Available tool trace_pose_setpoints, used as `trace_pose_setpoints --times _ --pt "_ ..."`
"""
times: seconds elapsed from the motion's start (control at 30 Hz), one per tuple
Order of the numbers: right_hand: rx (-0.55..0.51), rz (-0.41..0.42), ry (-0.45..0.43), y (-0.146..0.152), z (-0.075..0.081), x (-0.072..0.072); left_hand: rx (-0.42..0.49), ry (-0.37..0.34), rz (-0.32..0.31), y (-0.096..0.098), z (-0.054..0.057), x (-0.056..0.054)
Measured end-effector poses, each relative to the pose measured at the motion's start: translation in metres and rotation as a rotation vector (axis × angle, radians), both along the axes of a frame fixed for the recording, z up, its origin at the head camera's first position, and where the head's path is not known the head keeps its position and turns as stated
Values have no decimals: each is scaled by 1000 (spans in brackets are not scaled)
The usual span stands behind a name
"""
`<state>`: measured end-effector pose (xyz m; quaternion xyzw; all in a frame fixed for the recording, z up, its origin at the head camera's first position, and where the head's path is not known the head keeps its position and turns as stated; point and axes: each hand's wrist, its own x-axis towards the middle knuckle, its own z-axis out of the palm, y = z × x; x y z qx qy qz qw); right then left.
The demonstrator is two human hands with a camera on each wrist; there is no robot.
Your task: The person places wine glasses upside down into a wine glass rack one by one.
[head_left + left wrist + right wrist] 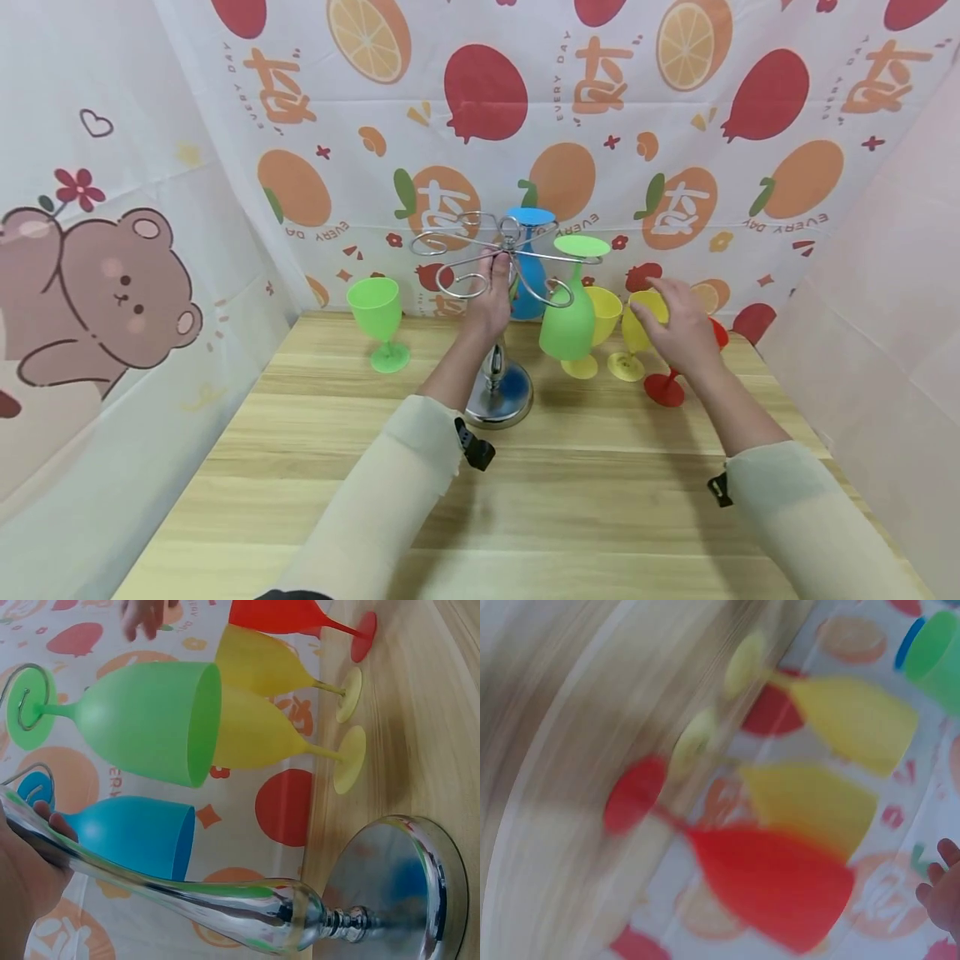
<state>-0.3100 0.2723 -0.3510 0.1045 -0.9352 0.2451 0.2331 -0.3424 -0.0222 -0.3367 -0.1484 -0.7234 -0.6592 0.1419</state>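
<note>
My left hand [491, 304] grips the upright pole of a shiny metal goblet rack [501, 400], just under its curled wire arms. From those arms a green goblet [568, 325] and a blue goblet [529, 283] hang upside down by their feet. My right hand [684, 329] is raised with fingers spread and holds nothing. It hovers over the red goblet [665, 389], which stands upright and is partly hidden behind it. Beside that stand two yellow goblets [861, 724], one of them partly covered by the hanging green one in the head view.
Another green goblet [375, 308] stands upright to the left of the rack. The wooden table [315, 467] meets a fruit-print cloth [487, 92] close behind the goblets. A pale cloth [877, 333] hangs along the right side, and one with a bear [123, 292] along the left.
</note>
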Motion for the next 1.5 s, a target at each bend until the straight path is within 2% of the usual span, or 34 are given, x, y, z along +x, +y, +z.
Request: trace_pose_setpoints --times 0.2,0.37,0.57,0.77,1.07,1.2,1.5 --pt "188 -55 5 41 -5 -8 14 61 11 -1 -2 0" --pt "279 -77 -83 64 -15 -10 21 69 -10 -2 -3 -1" --pt "329 -103 -204 77 -29 -10 -1 13 -45 -3 -6 0" --pt "383 -98 -220 81 -31 -15 -28 34 -46 -6 -8 -2" --pt "399 -72 -336 81 -31 -18 -9 17 -55 -6 -11 0" --pt "401 -91 -327 80 -32 -20 23 13 -50 -5 -13 -1" --pt "401 -118 -286 80 -40 -20 34 41 -61 -3 -15 -1"
